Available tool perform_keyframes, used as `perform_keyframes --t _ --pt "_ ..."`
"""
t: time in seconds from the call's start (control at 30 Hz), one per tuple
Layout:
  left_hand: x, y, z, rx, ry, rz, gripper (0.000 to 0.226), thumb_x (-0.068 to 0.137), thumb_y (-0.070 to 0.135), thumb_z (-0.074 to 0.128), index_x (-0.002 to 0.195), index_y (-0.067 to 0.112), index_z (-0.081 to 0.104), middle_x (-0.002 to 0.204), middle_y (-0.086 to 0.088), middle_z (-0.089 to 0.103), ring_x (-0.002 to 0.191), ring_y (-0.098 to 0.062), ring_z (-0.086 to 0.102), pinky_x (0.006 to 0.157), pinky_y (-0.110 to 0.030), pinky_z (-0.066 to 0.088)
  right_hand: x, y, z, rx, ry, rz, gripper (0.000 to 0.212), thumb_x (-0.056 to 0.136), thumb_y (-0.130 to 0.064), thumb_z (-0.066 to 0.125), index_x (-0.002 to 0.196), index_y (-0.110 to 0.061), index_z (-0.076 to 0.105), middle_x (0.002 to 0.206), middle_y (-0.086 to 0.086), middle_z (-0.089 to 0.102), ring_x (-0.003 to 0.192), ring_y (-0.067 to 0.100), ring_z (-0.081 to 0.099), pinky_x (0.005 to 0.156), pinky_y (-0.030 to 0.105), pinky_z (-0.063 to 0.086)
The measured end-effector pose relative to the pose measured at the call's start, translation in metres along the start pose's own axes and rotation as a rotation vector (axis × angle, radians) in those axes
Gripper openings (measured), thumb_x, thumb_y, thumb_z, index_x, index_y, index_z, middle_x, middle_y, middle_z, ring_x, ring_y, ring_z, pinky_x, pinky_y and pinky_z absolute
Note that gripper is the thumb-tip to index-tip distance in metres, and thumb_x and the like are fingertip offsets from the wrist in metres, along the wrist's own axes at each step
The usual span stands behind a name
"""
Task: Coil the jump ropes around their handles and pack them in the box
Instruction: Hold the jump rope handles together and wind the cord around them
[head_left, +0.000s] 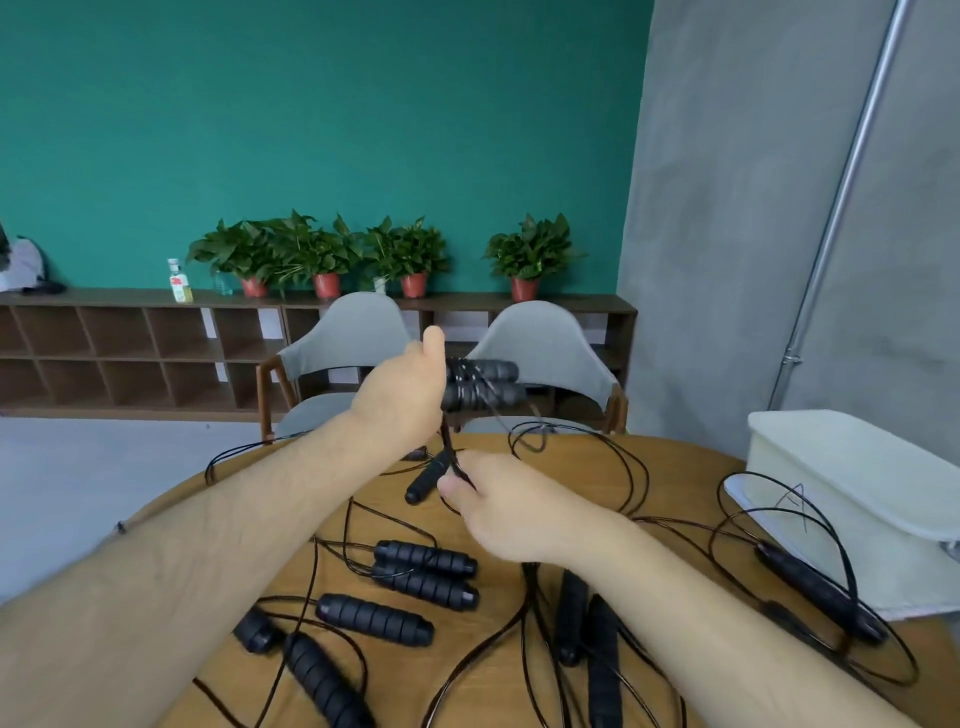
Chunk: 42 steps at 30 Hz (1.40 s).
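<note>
Left of the box (852, 483), the left hand (400, 395) grips paired handles (488, 387) (cord (448, 441) partly wound); right hand (514, 514) pinches the cord.

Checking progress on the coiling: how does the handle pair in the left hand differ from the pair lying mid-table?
The held pair is lifted above the table, gripped by the left hand; the mid-table pair lies flat, untouched. The held pair has rope wound round it; the mid-table pair's rope sprawls loose. Both are black ribbed handles, side by side.
</note>
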<state>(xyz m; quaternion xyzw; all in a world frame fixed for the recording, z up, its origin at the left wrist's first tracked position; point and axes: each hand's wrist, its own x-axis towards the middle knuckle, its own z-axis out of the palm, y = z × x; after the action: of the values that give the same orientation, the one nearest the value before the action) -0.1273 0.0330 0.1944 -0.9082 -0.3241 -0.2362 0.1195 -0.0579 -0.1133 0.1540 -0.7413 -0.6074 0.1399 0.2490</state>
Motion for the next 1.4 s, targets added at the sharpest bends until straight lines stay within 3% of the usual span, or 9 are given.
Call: perform_keyframes --t 0.1,0.33,0.5,0.6,0.73,0.83,1.13,1.27,1.4 --pt "-0.009 -0.008 0.011 0.153 -0.066 0.139 0.046 0.089 0.001 0.058 0.122 0.009 0.027 0.094 -0.003 0.051 0.077 -0.024 0.065 0.057 -0.031 0.043 -0.007 -0.008 -0.028 -0.296 0.093 -0.121 0.032 0.107 -0.039 0.038 0.091 -0.018 0.056 0.085 -0.001 0.059 0.077 0.016 0.056 0.069 0.037 0.048" --pt "-0.025 -0.011 0.011 -0.186 -0.245 0.370 0.047 0.090 0.022 0.067 0.106 0.028 0.024 0.077 0.006 0.054 0.065 -0.015 0.059 0.054 -0.034 0.051 0.007 0.010 -0.092 -0.498 0.264 -0.195 0.031 0.097 -0.057 0.052 0.085 -0.031 0.063 0.075 -0.007 0.062 0.075 0.012 0.057 0.068 0.039 0.052" --pt "-0.042 0.002 -0.017 -0.519 -0.302 0.427 0.048 0.085 0.020 0.075 0.103 0.027 0.031 0.073 0.003 0.056 0.060 -0.008 0.053 0.052 -0.025 0.041 0.021 0.044 -0.094 -0.162 0.307 -0.189 0.031 0.096 -0.048 0.059 0.080 -0.023 0.066 0.075 -0.002 0.066 0.074 0.013 0.060 0.071 0.037 0.049" --pt "-0.044 0.008 -0.027 -0.751 -0.231 0.334 0.047 0.083 0.016 0.078 0.104 0.022 0.036 0.077 -0.007 0.060 0.058 -0.005 0.051 0.052 -0.026 0.041 0.021 0.049 -0.076 0.224 0.226 -0.101 0.027 0.103 -0.027 0.054 0.076 -0.028 0.060 0.074 -0.009 0.062 0.070 -0.002 0.058 0.069 0.019 0.047" --pt "-0.038 0.014 -0.022 -0.794 -0.129 0.178 0.048 0.083 0.015 0.078 0.110 0.018 0.038 0.085 -0.003 0.063 0.059 0.001 0.055 0.051 -0.018 0.043 0.014 0.051 -0.043 0.087 0.268 -0.091 0.028 0.106 -0.017 0.045 0.084 -0.030 0.057 0.077 -0.019 0.052 0.076 -0.012 0.047 0.072 0.004 0.036" --pt "-0.034 0.017 -0.009 -0.806 -0.075 0.084 0.053 0.083 0.023 0.080 0.111 0.017 0.036 0.082 -0.001 0.064 0.064 -0.007 0.062 0.052 -0.023 0.046 0.015 0.047 -0.027 0.215 0.309 0.010 0.037 0.106 -0.018 0.040 0.075 -0.026 0.059 0.072 -0.012 0.055 0.071 -0.001 0.050 0.067 0.016 0.039" --pt "-0.017 -0.010 0.013 -0.246 0.004 -0.084 0.032 0.092 0.018 0.062 0.112 0.012 0.038 0.094 -0.008 0.063 0.072 -0.025 0.061 0.054 -0.032 0.041 0.000 0.035 -0.015 0.030 0.136 0.012 0.041 0.108 -0.041 0.034 0.091 -0.022 0.066 0.063 -0.007 0.051 0.056 0.007 0.048 0.057 0.028 0.039" --pt "-0.027 -0.018 0.022 0.080 -0.144 0.040 0.044 0.089 0.015 0.067 0.125 0.012 0.042 0.111 -0.007 0.057 0.091 -0.025 0.067 0.070 -0.034 0.057 -0.009 0.023 -0.034 -0.332 0.179 -0.134 0.035 0.104 -0.044 0.044 0.083 -0.022 0.061 0.072 -0.008 0.058 0.068 0.010 0.056 0.061 0.031 0.045" --pt "-0.042 -0.017 0.031 -0.011 -0.215 0.256 0.040 0.089 0.021 0.068 0.122 0.021 0.045 0.109 0.001 0.055 0.093 -0.020 0.064 0.077 -0.037 0.057 -0.002 0.022 -0.067 -0.584 0.297 -0.232 0.028 0.102 -0.050 0.044 0.094 -0.033 0.064 0.087 -0.011 0.065 0.085 0.010 0.060 0.070 0.033 0.050"
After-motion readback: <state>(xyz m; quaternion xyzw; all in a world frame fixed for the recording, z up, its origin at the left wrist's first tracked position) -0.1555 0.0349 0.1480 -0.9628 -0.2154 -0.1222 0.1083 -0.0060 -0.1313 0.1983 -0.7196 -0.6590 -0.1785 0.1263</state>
